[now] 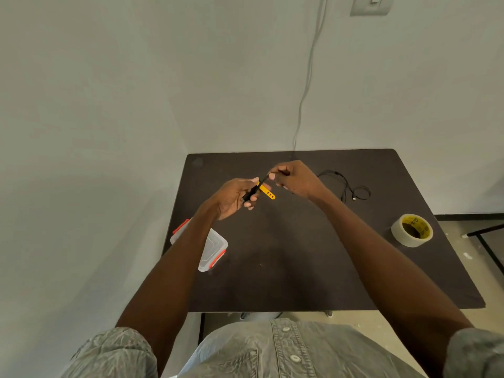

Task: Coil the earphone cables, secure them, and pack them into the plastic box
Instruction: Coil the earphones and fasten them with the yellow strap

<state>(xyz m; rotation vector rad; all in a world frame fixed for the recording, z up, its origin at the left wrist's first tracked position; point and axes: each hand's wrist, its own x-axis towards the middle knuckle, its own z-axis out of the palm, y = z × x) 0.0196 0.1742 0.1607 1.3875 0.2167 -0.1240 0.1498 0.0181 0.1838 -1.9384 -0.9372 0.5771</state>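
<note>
Left hand (236,196): curled round a bunched black earphone cable (252,191), raised above the dark brown desk (286,268), apparently to keep the coil from springing loose.
Right hand (293,178): just beside the left, fingertips pinching the cable's far end, drawn taut; probably steadying the bundle for tying.
Yellow perforated rubber strap (267,192): sticking out between the two hands, against the bundle, tail free; likely the fastener, not yet closed.
Clear plastic box with red latches (215,248): on the desk below and behind the left hand, partly hidden by the left forearm; within easy reach for packing.
Second loose black cable (345,185): on the desk just right of the right hand, uncoiled, probably waiting its turn.
Roll of clear tape with yellow core (411,230): well to the right of the right hand, nearer the body, untouched.
Step in hand: securing the first coil, by the look of it.
Risk: loops slipping from the left hand's grip while threading the strap.
</note>
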